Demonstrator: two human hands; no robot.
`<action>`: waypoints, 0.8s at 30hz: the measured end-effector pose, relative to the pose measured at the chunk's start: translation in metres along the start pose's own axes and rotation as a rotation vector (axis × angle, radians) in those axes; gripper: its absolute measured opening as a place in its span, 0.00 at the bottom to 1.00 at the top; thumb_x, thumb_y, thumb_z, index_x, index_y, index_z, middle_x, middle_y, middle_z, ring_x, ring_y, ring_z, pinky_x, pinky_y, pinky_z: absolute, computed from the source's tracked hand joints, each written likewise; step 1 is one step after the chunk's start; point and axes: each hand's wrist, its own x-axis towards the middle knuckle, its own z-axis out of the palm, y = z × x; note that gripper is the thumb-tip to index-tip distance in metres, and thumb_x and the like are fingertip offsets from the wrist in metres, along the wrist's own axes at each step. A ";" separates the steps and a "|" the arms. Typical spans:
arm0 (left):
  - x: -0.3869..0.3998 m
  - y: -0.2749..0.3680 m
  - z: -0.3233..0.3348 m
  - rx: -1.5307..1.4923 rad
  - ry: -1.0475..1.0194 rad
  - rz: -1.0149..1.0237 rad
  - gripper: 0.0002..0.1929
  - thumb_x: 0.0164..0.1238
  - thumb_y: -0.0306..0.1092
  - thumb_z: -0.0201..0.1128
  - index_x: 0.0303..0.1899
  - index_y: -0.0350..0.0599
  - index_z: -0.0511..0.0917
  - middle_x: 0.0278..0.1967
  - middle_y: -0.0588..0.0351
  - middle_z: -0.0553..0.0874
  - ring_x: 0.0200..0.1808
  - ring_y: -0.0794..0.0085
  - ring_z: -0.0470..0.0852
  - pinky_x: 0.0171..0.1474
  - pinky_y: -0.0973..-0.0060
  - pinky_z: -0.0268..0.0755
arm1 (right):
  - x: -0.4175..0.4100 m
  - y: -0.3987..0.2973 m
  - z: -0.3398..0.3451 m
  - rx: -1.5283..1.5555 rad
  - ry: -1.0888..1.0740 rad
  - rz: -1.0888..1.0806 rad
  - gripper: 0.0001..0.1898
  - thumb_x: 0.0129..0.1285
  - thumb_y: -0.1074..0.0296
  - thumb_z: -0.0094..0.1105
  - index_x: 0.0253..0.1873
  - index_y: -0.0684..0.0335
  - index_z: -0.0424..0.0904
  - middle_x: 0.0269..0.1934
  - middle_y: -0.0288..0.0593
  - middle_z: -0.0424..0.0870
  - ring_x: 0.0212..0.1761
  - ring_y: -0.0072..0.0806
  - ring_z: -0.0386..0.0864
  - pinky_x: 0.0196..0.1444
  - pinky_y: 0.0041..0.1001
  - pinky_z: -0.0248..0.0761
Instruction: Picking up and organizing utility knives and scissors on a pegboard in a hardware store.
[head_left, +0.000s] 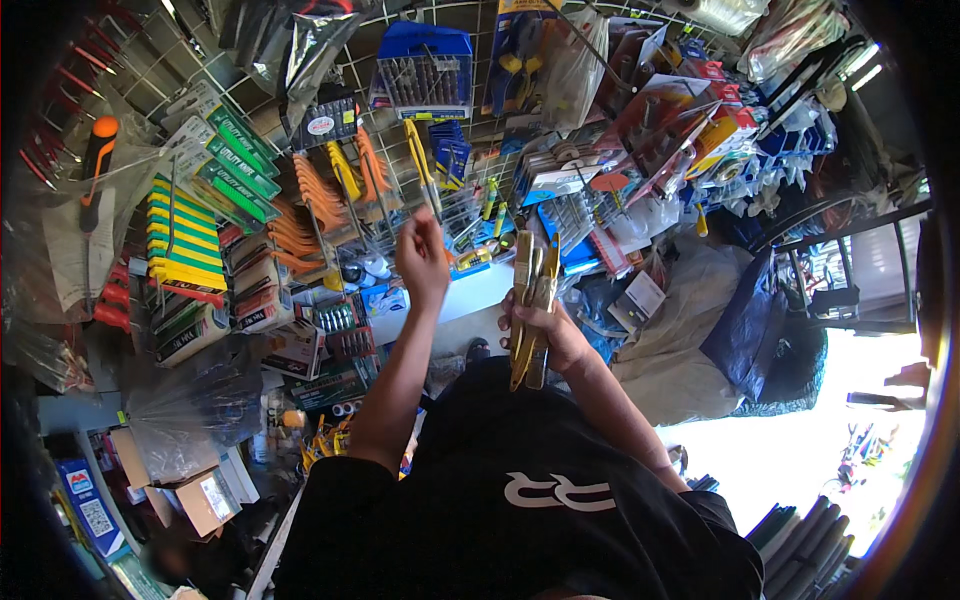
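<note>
My right hand (544, 322) grips a bundle of several long, narrow hand tools (531, 300) with yellow and metallic parts, held upright in front of my shirt; their exact kind is unclear. Raised before the wire grid rack (360, 45), my left hand (424, 251) has its fingers bent and partly hidden, so I cannot tell whether it holds anything. Just above its fingertips hangs a similar yellow tool (418, 154). To the left of that hand are rows of orange-handled tools (309, 195) on hooks, with yellow-handled ones (343, 171) among them.
Green utility knife packs (240, 161) and yellow-green striped packs (186, 236) hang at left. A blue drill bit case (425, 75) is at the top. Blister packs (660, 120) crowd the right side. Cardboard boxes (202, 499) stand lower left, and dark rolls (806, 551) lower right.
</note>
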 end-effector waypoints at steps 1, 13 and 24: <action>-0.018 -0.007 -0.009 -0.010 -0.099 -0.071 0.09 0.77 0.32 0.61 0.51 0.39 0.80 0.34 0.62 0.80 0.23 0.86 0.74 0.28 0.83 0.68 | 0.001 0.000 0.003 0.000 -0.002 0.010 0.17 0.64 0.70 0.66 0.56 0.63 0.75 0.44 0.37 0.79 0.46 0.30 0.80 0.46 0.37 0.80; -0.023 0.081 -0.030 0.250 -0.788 0.195 0.18 0.65 0.21 0.67 0.57 0.41 0.80 0.47 0.52 0.84 0.37 0.73 0.82 0.44 0.76 0.78 | 0.006 0.004 -0.003 -0.214 -0.093 0.090 0.18 0.64 0.71 0.65 0.57 0.69 0.74 0.40 0.44 0.84 0.34 0.29 0.84 0.36 0.29 0.80; -0.034 0.106 -0.032 0.683 -0.656 0.771 0.19 0.47 0.24 0.76 0.44 0.51 0.87 0.51 0.61 0.83 0.51 0.63 0.82 0.54 0.61 0.74 | -0.006 -0.019 -0.006 -0.382 -0.045 0.015 0.16 0.64 0.66 0.65 0.53 0.70 0.78 0.38 0.45 0.86 0.28 0.24 0.81 0.32 0.24 0.75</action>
